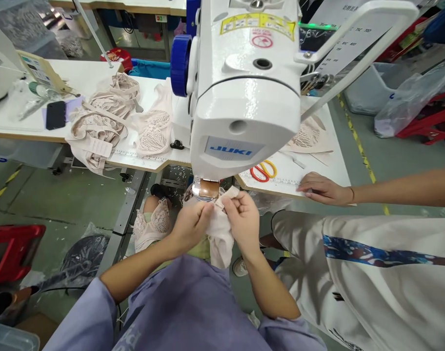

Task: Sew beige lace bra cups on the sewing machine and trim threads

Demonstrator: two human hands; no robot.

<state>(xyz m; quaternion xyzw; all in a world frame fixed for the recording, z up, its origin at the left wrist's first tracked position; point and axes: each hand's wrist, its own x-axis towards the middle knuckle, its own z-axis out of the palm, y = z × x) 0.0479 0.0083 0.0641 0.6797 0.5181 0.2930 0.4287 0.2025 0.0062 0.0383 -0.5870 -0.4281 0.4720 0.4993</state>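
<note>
My left hand and my right hand are both pinched on a pale pink piece of fabric, held just under the head of a white sewing machine. The cloth hangs down between my wrists over my lap. My fingertips meet close to the machine's brown foot part. More pink lace cloth lies over my left knee.
A pile of beige lace garments lies on the white table at left, beside a black phone. Red and yellow scissors sit at right. Another person in white rests a hand on the table edge.
</note>
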